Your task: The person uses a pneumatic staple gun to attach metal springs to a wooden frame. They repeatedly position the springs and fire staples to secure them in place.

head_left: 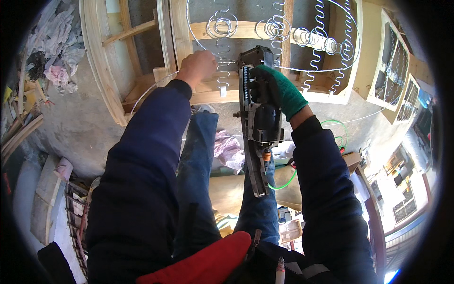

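My bare left hand point(198, 65) is closed in a fist on a pale wire point(190, 32) above the front of a wooden frame point(203, 97). The wire curves up from the fist, and a length of it trails down to the left. In a green glove, my right hand point(283, 91) grips a black and grey air nail gun point(266, 124). The nail gun's top end is over the frame's front rail, and its long magazine points back towards my legs. Zigzag springs point(316, 42) and coil springs point(222, 24) span the frame; one zigzag spring ends between my hands.
A green air hose point(284, 185) runs from the nail gun. Crumpled sheeting point(59, 42) and wood scraps point(21, 135) lie at the left. More sprung frames point(390, 66) stand at the right. Pinkish cloth point(229, 151) lies on the floor between my legs.
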The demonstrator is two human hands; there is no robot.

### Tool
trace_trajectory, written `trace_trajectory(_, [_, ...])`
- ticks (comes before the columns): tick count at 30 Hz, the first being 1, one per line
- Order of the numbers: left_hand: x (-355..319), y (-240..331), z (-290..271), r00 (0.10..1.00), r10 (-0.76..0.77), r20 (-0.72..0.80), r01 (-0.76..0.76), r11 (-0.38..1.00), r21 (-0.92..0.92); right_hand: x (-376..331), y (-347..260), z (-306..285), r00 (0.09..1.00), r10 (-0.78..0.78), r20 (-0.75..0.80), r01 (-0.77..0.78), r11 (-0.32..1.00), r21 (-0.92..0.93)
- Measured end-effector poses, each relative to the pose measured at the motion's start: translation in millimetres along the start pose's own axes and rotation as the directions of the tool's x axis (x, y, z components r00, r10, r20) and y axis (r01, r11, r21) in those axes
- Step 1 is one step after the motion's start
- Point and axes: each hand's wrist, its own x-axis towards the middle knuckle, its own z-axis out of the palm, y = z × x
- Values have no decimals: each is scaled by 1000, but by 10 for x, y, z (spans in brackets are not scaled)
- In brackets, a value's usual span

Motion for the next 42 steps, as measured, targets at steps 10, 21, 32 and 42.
trace_trajectory(10, [-424,-374,41,998,34,-58,-40,993,-109,-134,-104,-266,994,27,105,-12,989,-147])
trace_trajectory(21, [-1382,-1186,-378,950,-167,-264,96,961,-261,-255,360,-160,992,-128,-1,125,972,-201])
trace_trajectory(32, [-445,-976,-1111,945,-138,-296,155,987,36,-359,482,248,990,-74,119,79,996,-45])
trace_trajectory(42, [-428,-676,-1399,965,-148,-217,185,970,161,205,539,728,976,-150,159,109,964,242])
